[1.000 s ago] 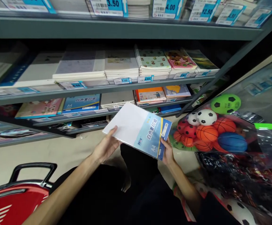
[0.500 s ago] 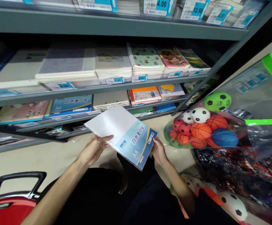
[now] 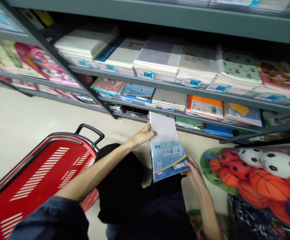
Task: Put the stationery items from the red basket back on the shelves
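I hold a pack of A4 copy paper point(image 3: 167, 150), white above and blue at the bottom, in both hands over my lap. My left hand point(image 3: 143, 134) grips its upper left edge, fingers closed on it. My right hand point(image 3: 193, 171) holds the lower right corner from beneath. The pack points away from me toward the low shelves. A red shopping basket point(image 3: 37, 176) with a black handle stands on the floor to my left, close to my left arm.
Grey shelves point(image 3: 160, 86) hold stacks of notebooks and more blue paper packs point(image 3: 137, 91). A clear bag of toy balls point(image 3: 255, 170) sits on the floor at right. Pale floor lies open at left, behind the basket.
The view has swung left and down, bringing the red basket in. The paper pack has turned from slanted to nearly upright in my hands and sits lower.
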{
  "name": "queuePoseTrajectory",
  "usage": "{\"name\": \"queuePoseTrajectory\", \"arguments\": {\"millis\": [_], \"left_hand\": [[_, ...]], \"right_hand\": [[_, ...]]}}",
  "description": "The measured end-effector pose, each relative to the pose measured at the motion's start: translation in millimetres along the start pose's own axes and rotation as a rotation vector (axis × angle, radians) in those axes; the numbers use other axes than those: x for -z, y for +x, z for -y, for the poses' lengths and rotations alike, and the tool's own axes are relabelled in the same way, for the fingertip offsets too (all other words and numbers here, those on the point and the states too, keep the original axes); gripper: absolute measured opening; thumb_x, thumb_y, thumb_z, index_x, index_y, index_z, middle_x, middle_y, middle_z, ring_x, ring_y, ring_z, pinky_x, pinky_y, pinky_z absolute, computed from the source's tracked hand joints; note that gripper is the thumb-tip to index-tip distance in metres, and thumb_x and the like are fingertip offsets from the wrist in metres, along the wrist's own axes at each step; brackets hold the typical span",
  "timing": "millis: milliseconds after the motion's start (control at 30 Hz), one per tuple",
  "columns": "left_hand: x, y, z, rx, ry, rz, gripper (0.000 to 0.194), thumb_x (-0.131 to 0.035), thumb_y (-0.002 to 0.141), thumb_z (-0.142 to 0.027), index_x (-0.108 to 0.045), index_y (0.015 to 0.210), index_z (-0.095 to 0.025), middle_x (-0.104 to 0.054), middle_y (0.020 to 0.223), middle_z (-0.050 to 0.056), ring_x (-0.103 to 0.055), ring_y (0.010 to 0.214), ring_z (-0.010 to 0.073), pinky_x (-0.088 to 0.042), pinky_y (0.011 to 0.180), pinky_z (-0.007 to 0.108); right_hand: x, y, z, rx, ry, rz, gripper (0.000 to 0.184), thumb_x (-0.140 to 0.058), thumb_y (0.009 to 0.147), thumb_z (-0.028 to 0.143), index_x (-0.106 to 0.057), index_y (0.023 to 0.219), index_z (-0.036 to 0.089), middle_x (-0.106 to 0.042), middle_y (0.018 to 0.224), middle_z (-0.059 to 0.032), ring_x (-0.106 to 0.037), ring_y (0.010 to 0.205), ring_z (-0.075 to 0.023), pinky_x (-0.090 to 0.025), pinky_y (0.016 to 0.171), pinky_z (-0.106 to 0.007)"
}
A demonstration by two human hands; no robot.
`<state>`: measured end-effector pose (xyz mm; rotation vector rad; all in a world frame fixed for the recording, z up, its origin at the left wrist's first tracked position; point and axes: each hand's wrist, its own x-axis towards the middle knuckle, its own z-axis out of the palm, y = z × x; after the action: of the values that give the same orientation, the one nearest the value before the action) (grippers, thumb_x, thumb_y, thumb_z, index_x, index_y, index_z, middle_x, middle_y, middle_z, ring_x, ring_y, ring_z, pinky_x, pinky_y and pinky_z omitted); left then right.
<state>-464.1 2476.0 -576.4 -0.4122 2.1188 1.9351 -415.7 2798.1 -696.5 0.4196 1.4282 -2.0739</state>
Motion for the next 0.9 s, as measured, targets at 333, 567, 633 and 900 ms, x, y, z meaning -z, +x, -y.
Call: {"name": "queuePoseTrajectory", "arguments": {"millis": [333, 567, 633, 900], "left_hand": [[31.1, -13, 10, 0.154, -0.148, -0.15, 0.045, -0.076, 0.091, -0.032, -0.059, 0.127, -0.011, -0.073, 0.125, 0.018, -0.073, 0.112, 0.028, -0.056, 0.105, 0.046], [52.8, -85, 25, 0.011, 0.048, -0.026, 0.08, -0.082, 0.084, -0.052, -0.052, 0.149, -0.015, -0.069, 0.137, 0.018, -0.07, 0.121, 0.0309, -0.057, 0.109, 0.051], [55.4, -91, 26, -0.037, 0.241, -0.05, 0.095, -0.086, 0.08, -0.052, -0.044, 0.158, -0.018, -0.065, 0.145, 0.018, -0.071, 0.117, 0.0322, -0.058, 0.106, 0.054], [142.1, -18, 26, -0.35, 0.675, -0.221, 0.089, -0.088, 0.08, -0.044, -0.056, 0.156, -0.013, -0.048, 0.161, 0.024, -0.065, 0.125, 0.0378, -0.056, 0.11, 0.055]], "right_hand": [[-31, -2, 18, 0.238, -0.156, 0.086, 0.069, -0.083, 0.09, 0.048, -0.055, 0.152, 0.035, -0.072, 0.131, -0.0044, -0.075, 0.09, -0.0201, -0.068, 0.056, -0.028], [-68, 9, 31, 0.373, -0.132, 0.117, 0.07, -0.078, 0.096, 0.048, -0.052, 0.158, 0.033, -0.069, 0.143, -0.0077, -0.075, 0.098, -0.0226, -0.07, 0.065, -0.031], [-87, 18, 38, 0.39, -0.117, 0.141, 0.07, -0.078, 0.096, 0.048, -0.051, 0.159, 0.031, -0.068, 0.146, -0.0086, -0.075, 0.101, -0.023, -0.07, 0.066, -0.031], [-183, 98, 69, 0.496, -0.148, 0.323, 0.067, -0.077, 0.095, 0.046, -0.049, 0.155, 0.037, -0.06, 0.154, -0.0058, -0.072, 0.12, -0.0264, -0.072, 0.084, -0.039]]}}
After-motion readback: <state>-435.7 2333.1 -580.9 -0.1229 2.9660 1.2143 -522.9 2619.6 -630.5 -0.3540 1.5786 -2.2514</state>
